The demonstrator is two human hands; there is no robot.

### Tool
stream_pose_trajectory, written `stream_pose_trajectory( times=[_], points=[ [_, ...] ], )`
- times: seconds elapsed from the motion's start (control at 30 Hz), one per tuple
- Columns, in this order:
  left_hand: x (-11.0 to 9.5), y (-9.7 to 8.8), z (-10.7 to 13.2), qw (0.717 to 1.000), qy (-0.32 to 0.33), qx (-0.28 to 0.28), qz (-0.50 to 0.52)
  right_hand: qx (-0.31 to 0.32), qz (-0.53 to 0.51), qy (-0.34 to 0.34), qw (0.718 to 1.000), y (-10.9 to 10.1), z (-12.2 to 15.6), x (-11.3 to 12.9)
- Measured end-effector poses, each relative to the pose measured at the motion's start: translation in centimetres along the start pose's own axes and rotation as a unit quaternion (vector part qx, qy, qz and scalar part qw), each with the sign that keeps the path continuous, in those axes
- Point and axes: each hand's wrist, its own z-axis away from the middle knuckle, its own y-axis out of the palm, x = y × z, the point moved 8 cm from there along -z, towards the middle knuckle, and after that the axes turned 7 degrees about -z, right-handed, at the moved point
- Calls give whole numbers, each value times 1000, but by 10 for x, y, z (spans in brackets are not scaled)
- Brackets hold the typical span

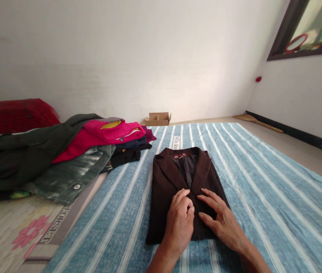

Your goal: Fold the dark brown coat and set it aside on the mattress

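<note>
A dark brown jacket lies folded, collar away from me, on a blue striped sheet. My left hand rests on its front near the closure, fingers bent together as if pinching the fabric or a button; what they grip is hidden. My right hand lies beside it on the jacket's right front, fingers stretched out and spread flat. The two hands almost touch at the jacket's middle.
A heap of clothes with pink, green and dark pieces lies at the left. A red cushion sits behind it. A small cardboard box stands by the far wall. A floral mat borders the sheet.
</note>
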Motion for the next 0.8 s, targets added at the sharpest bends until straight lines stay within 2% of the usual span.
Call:
stream_pose_trajectory(
  times=[0.8],
  points=[
    [0, 0, 0, 1000, -5, 0, 4, 10, 8, 1, 1000, 1, 0, -3]
  ],
)
